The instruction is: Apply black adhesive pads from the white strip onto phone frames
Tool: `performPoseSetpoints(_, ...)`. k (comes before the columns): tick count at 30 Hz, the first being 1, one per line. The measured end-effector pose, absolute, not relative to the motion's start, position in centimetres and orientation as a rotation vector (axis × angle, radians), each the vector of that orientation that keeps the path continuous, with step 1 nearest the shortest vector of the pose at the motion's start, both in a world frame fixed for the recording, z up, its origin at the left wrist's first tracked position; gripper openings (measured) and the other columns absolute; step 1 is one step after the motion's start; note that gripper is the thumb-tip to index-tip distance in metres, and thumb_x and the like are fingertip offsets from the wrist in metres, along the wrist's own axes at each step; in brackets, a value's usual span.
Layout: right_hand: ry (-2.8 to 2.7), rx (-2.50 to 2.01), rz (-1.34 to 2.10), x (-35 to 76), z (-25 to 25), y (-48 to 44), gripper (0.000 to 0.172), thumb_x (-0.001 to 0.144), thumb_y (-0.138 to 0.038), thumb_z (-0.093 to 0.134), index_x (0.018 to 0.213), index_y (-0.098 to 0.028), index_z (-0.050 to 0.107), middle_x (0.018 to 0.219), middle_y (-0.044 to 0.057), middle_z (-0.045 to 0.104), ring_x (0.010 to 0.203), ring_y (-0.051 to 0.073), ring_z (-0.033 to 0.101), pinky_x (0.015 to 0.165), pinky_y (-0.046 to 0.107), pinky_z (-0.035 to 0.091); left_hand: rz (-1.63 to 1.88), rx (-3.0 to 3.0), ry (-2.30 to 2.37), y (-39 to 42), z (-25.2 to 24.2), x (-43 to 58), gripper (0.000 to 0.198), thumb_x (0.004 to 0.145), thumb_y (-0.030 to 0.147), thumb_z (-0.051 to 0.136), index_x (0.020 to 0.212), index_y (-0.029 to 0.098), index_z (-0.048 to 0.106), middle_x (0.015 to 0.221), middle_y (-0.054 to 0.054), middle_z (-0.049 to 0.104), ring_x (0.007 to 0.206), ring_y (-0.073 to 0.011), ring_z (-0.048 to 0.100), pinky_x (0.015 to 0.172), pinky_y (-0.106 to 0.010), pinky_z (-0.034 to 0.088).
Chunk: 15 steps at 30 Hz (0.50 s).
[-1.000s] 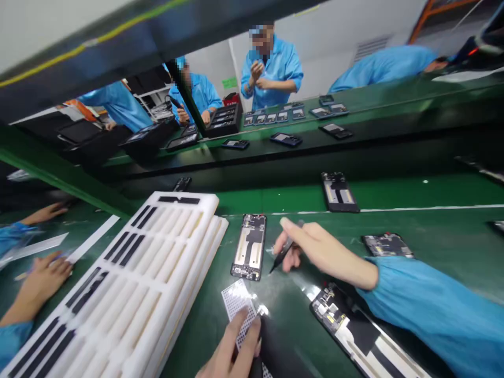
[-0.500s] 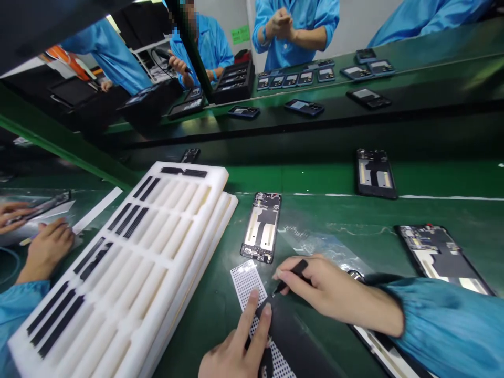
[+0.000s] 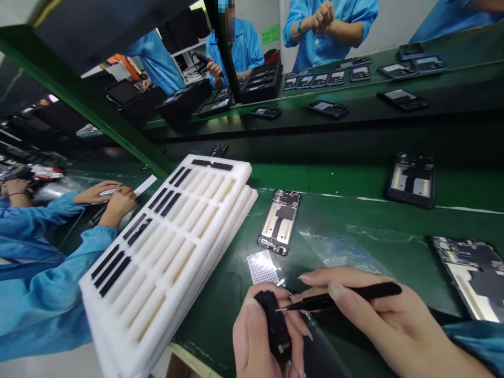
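Note:
My left hand (image 3: 252, 336) is closed around a small black block-shaped part (image 3: 275, 328), raised near the front of the bench. Between the fingers and thumb of my right hand (image 3: 378, 315) is a pair of black tweezers (image 3: 326, 300). Their tips point left and meet the face of the black part, or hover just over it. Whether anything tiny sits at the tips I cannot tell. Just beyond my left hand lies a white sheet with rows of dark dots (image 3: 263, 266), partly covered by the hand. Behind it rests an opened phone (image 3: 279, 220) with its inner parts showing.
Stacked white foam trays (image 3: 189, 226) with slots, some holding black strips, stand at the left. More opened phones (image 3: 411, 178) lie at the right and back. Clear plastic film (image 3: 342, 252) is on the bench. A co-worker's hands (image 3: 118, 202) work at far left, beside a green post (image 3: 98, 115).
My left hand has left the dotted sheet and now grips the black part. My right hand has brought the tweezers to that part. The view has swung left.

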State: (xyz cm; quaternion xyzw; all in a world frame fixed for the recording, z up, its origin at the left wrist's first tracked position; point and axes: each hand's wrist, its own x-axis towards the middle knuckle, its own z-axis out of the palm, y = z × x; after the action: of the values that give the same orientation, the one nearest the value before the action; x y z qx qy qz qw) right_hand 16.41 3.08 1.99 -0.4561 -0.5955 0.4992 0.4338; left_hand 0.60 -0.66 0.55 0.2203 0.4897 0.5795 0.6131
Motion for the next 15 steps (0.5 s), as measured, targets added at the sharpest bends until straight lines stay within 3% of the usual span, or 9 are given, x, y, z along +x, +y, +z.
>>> performPoseSetpoints(15, -1.611, -1.137, 1.118, 16.4, 1.9, 2.7, 0.03, 0.1, -0.035, 0.052, 0.11, -0.031, 0.08, 0.111, 0.003, 0.079, 0.098, 0.021, 0.077, 0.086, 0.022, 0.062, 1.396, 0.47, 1.084, -1.2, -0.5, 1.5, 0.046, 0.098, 0.057, 0.046, 0.094, 0.016, 0.067, 0.045, -0.002, 0.058, 0.03, -0.0062, 0.041, 0.034, -0.012, 0.029)
